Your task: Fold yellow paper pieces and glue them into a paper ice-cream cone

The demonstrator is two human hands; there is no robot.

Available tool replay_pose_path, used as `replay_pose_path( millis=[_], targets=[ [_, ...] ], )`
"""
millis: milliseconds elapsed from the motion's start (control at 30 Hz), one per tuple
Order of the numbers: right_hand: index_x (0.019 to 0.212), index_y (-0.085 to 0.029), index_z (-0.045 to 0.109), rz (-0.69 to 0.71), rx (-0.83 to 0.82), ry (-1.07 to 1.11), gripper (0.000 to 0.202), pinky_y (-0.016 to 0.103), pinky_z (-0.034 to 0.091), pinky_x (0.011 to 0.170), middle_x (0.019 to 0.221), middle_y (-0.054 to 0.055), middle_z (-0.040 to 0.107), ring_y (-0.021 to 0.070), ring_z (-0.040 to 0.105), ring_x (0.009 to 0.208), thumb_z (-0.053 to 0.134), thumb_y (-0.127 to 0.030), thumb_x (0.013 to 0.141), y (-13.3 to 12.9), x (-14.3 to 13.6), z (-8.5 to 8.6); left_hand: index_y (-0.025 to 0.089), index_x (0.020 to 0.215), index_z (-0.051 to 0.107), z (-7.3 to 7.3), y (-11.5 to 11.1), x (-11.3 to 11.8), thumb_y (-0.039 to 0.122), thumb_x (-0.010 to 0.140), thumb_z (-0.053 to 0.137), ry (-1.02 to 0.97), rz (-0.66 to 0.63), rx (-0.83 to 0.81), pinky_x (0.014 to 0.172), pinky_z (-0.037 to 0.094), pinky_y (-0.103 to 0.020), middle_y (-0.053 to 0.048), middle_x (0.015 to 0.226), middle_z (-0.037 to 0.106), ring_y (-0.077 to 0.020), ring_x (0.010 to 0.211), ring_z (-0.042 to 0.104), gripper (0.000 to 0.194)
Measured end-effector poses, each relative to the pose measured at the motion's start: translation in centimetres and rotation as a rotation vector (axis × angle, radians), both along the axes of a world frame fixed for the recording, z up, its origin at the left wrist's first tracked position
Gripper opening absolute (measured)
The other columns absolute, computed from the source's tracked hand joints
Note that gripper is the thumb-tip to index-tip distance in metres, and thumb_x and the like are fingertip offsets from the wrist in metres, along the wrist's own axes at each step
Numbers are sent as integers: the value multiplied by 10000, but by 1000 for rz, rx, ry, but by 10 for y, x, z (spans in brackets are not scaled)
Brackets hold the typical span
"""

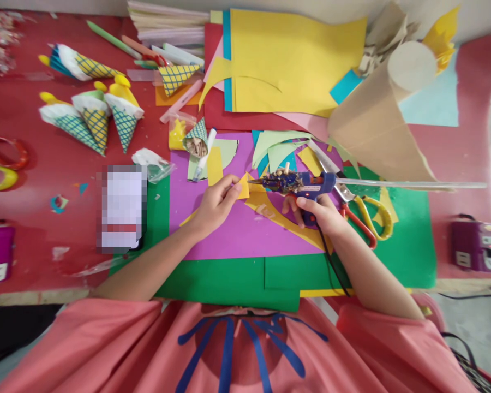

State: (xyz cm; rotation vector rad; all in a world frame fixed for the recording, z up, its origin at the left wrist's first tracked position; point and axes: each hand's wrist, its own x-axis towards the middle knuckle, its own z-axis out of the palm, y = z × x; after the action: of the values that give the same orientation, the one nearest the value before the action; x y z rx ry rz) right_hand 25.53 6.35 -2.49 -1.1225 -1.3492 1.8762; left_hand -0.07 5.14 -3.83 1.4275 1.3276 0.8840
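Observation:
Over the purple sheet (216, 240), my left hand (219, 199) pinches a small yellow-orange piece of paper (244, 186). My right hand (317, 210) is wrapped round the handle of a blue hot glue gun (317, 185), its crusted nozzle pointing left. The nozzle tip is at the right edge of the paper piece; whether it touches cannot be made out. A long clear glue stick (413, 184) sticks out of the gun's back. Below my hands lies a yellow-orange paper strip (286, 218). Large scissors (368, 218) with red and yellow handles lie just right of my right hand.
Several small patterned paper cones (94, 123) lie at the left, near a blurred-out phone (123, 207). Yellow sheets (294, 60) are stacked at the back. A big brown paper cone (372, 120) stands at the right. The gun's black cable (331, 262) runs over the table's front edge.

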Motion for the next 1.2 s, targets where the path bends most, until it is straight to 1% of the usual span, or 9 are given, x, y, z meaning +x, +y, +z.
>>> replay_pose_path(
  millis=[167,233,367,467,600,833,1033,1100,1200],
  targets=[
    [690,-198,549,30,3,-7,338,274,390,497,453,-52,552,110,499,384,608,-496,838,-1,3,-3,219,799,482,0,0,0,465,924,463,-10,6,-6,467,323,-197,53,608,355,-79,494,382,277],
    [681,-196,551,33,3,-7,349,273,389,493,467,-48,564,105,498,380,613,-506,830,0,2,-2,220,798,478,0,0,0,465,924,463,-16,4,-9,462,311,-200,53,608,347,-80,492,373,276],
    [668,-177,557,12,-17,-4,396,263,384,448,635,-14,651,76,497,360,659,-544,774,1,-2,3,221,787,463,-2,1,0,454,926,460,-44,5,-5,451,281,-210,55,601,317,-83,484,331,272],
    [667,-168,556,0,-23,-7,405,255,388,427,684,2,666,70,504,358,671,-545,762,1,-4,5,222,789,463,-4,2,-1,455,925,462,-75,10,-11,443,257,-217,57,597,311,-83,481,305,270],
    [685,-164,583,2,-19,1,392,249,384,410,678,1,658,73,514,355,673,-537,764,1,-5,6,223,804,471,-3,2,0,446,926,466,-97,22,-19,448,263,-219,55,604,344,-86,494,318,254],
    [675,-163,587,-6,-32,-15,412,245,384,393,686,-2,660,80,525,353,699,-556,725,2,-6,8,223,788,453,-1,2,0,443,927,458,-94,43,-2,448,270,-215,59,596,292,-85,484,301,260],
    [698,-161,616,98,-62,12,367,233,404,394,453,-45,539,105,523,366,687,-515,764,0,-2,7,218,768,453,3,4,0,432,918,469,-78,68,1,465,313,-192,59,597,289,-80,496,319,262],
    [739,-157,639,72,-57,69,366,234,419,387,454,-40,548,106,512,361,663,-520,779,0,-2,7,213,748,455,6,3,0,412,911,475,-96,47,-20,473,333,-181,53,609,309,-79,514,339,257],
    [791,-158,646,-18,-41,107,390,262,472,392,547,-14,617,99,492,350,650,-547,770,0,-4,6,207,712,442,9,2,-1,396,895,483,-146,-3,-89,466,343,-168,43,625,338,-78,529,363,266]
  ],
)
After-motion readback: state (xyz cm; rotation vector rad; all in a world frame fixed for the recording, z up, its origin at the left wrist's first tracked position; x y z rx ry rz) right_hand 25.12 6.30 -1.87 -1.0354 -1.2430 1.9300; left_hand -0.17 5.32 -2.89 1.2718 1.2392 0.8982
